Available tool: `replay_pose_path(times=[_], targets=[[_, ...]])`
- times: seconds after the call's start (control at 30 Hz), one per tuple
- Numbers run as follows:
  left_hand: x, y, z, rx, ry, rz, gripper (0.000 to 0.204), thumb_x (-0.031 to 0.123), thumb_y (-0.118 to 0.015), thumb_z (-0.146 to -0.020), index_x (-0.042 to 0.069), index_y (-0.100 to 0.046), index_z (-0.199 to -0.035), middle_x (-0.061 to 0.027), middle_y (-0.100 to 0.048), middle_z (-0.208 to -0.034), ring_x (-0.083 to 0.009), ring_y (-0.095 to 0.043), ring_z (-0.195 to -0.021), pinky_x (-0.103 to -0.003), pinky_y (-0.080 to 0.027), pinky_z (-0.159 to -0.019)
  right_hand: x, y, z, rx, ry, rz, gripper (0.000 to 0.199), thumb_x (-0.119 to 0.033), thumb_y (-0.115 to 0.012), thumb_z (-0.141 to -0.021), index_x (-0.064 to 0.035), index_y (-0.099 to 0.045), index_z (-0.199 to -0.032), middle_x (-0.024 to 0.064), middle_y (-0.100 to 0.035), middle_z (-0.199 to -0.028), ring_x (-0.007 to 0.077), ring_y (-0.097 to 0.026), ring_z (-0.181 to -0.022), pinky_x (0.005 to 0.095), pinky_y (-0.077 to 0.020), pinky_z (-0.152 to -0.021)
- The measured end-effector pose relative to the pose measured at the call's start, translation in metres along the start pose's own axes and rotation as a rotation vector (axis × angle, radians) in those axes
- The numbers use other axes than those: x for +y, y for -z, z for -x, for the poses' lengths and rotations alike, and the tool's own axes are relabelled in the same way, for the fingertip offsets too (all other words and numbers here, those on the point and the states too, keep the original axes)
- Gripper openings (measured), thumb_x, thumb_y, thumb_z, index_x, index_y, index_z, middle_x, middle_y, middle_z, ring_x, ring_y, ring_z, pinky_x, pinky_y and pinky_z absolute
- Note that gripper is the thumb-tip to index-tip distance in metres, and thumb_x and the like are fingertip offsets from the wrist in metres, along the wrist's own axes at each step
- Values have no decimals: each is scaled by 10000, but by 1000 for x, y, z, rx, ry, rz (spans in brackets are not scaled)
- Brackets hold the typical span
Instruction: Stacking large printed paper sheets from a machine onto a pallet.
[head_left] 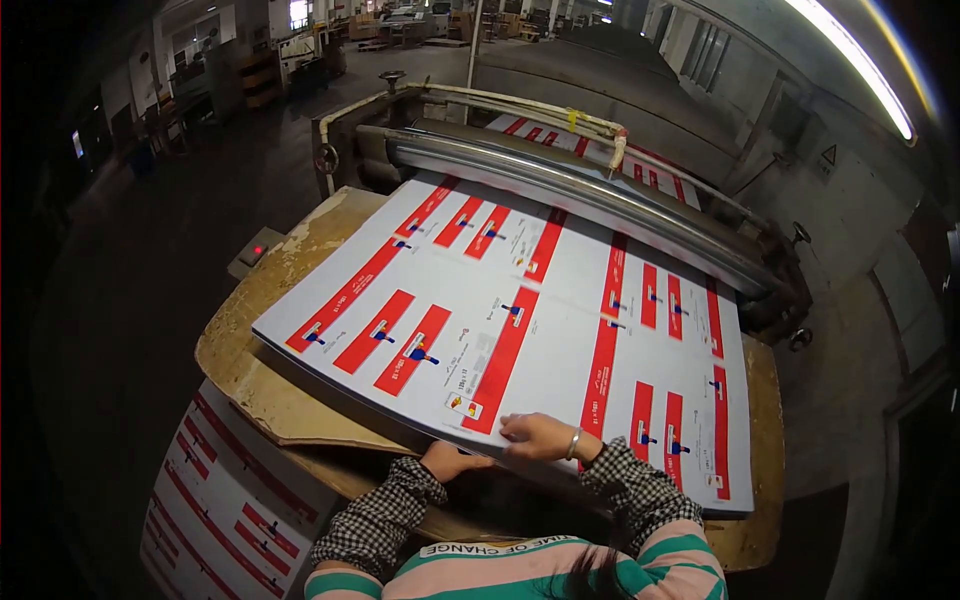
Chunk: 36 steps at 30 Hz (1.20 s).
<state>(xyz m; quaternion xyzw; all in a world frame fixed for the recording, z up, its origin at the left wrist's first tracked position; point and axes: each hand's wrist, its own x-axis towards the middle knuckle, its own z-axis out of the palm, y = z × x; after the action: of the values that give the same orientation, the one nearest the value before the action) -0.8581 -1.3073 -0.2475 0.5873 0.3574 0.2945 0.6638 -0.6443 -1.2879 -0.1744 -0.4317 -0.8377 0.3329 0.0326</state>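
Note:
A broad stack of printed sheets (pixel 560 360), white with red bars and small blue pictures, lies on a worn wooden board (pixel 250 390). My right hand (pixel 548 438), a silver bangle at its wrist, is at the stack's near edge. Its fingers are bent and closed on the edge of the top printed sheet. Just left of it and lower, my left hand (pixel 455 462) rests against the front edge of the stack, thumb pointing right; its other fingers are hidden. Beyond the stack runs a long metal roller (pixel 560 190) across the machine, with the sheets' far edge close to it.
More printed sheets (pixel 230 490) lie low at the left, below the board. A pale pipe (pixel 520 102) spans the machine above the roller. Handwheels (pixel 326 158) stick out at its sides. Farther printed sheets (pixel 655 180) show behind the roller.

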Motion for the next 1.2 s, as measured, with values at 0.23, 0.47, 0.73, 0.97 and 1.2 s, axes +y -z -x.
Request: replay_pose_path(times=[0.23,0.47,0.73,0.97,1.2], targets=[[-14,3,-1,24,93,-93,466,154,-714,-655,-5,-523,-1049,-109,-540,-1070,-188,-491,-995,-297,-385,-871,-44,42,30,269,164,-86,160,-115,-503,-764,12,-567,-837,200,-574,-819,350,-557,-722,382,-445,-646],[-3,1,-2,1,148,-43,474,158,-719,-653,-6,-518,-1050,-106,-539,-1067,-185,-489,-996,-299,-385,-872,-23,-3,25,132,90,-158,261,-152,-553,-761,13,-574,-962,180,-547,-1056,314,-554,-919,333,-439,-799],[14,-1,-1,-3,39,-9,493,121,-729,-636,-3,-503,-1056,-92,-549,-1028,-182,-500,-964,-308,-397,-853,39,-3,-17,329,-243,-153,304,-273,-578,-698,25,-527,-725,168,-575,-817,317,-539,-772,393,-417,-678],[13,0,5,17,18,1,494,148,-717,-654,-4,-505,-1074,-106,-548,-1052,-191,-508,-968,-306,-386,-876,-6,-26,-2,-21,-115,217,956,-446,-692,-579,41,-242,-1267,365,-166,-1279,466,-160,-1217,391,-214,-1010],[8,-1,5,16,-22,-28,418,161,-715,-655,-20,-553,-995,-112,-579,-983,-183,-522,-942,-281,-404,-827,-11,13,15,166,99,-198,205,-153,-517,-751,13,-570,-859,178,-588,-845,316,-569,-764,354,-448,-684]])
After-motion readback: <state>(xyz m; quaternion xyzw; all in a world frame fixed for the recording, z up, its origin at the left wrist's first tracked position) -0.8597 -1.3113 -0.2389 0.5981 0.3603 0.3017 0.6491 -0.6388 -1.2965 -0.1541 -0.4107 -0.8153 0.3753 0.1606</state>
